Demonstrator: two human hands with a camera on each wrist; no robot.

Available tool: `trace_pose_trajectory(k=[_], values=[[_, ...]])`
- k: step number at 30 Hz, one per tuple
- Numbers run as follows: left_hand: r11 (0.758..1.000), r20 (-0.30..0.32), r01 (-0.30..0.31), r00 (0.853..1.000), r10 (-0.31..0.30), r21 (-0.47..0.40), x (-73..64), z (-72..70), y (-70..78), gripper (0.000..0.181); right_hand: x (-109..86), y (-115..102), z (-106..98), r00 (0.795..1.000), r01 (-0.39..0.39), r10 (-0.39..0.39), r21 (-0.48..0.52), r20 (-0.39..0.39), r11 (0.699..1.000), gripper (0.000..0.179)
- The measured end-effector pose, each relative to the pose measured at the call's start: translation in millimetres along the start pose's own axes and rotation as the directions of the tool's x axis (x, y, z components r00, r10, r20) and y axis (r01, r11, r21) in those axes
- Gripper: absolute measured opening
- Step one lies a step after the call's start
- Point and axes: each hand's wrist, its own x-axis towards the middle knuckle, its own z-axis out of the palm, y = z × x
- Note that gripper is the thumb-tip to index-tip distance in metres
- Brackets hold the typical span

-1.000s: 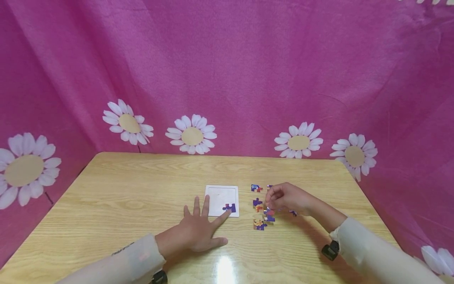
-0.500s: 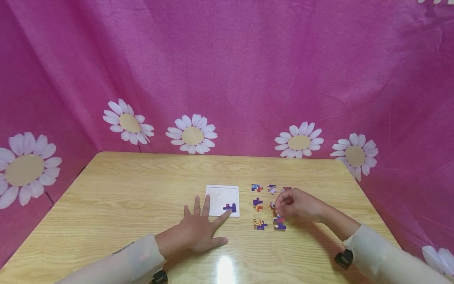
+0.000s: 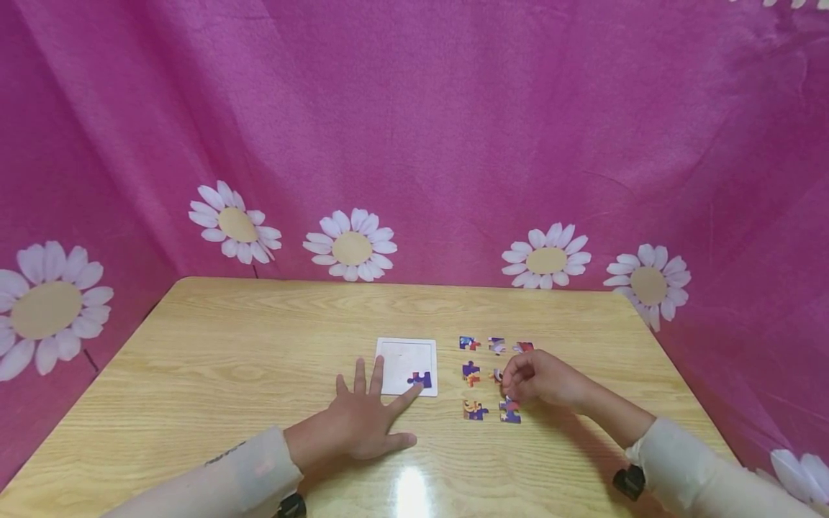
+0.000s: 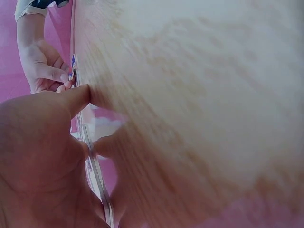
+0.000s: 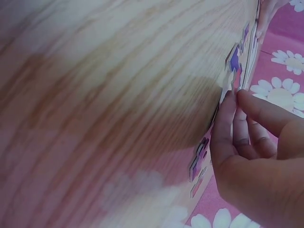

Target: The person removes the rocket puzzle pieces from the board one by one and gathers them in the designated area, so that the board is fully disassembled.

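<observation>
My left hand (image 3: pixel 364 424) lies spread on the table, fingers straight. One fingertip rests at the lower edge of a purple puzzle piece (image 3: pixel 424 377) in the bottom right corner of the white puzzle tray (image 3: pixel 380 345). Another fingertip reaches the tray's left rim. Between thumb and forefinger, my right hand (image 3: pixel 546 379) pinches a purple-and-red puzzle piece (image 3: pixel 509 415) with a star, at the near end of the loose pieces; the right wrist view shows this piece (image 5: pixel 234 64) tilted at the tabletop. My right hand partly covers a puzzle piece (image 3: pixel 497 375) behind it.
Loose puzzle pieces lie right of the tray: a blue-and-red one (image 3: pixel 469 343), a purple-white one (image 3: pixel 496 345), a red one (image 3: pixel 523 347), a purple-orange one (image 3: pixel 471 373) and a yellow-purple one (image 3: pixel 475 410). A pink flowered cloth (image 3: pixel 414 144) hangs behind the wooden table (image 3: pixel 259 338).
My right hand has moved right and slightly nearer with the pinched puzzle piece, then lowered it toward the table. More loose pieces have come into sight. My left hand has stayed in place.
</observation>
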Motion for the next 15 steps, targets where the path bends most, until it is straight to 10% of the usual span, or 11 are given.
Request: trace_pose_trajectory(k=[15], values=[[1.0,0.011,0.0,1.0,0.0,-0.007,1.2,1.0,-0.7,0.079,0.9,-1.6,2.4,1.0,0.011,-0.012,-0.074,-0.024,0.997,0.012]])
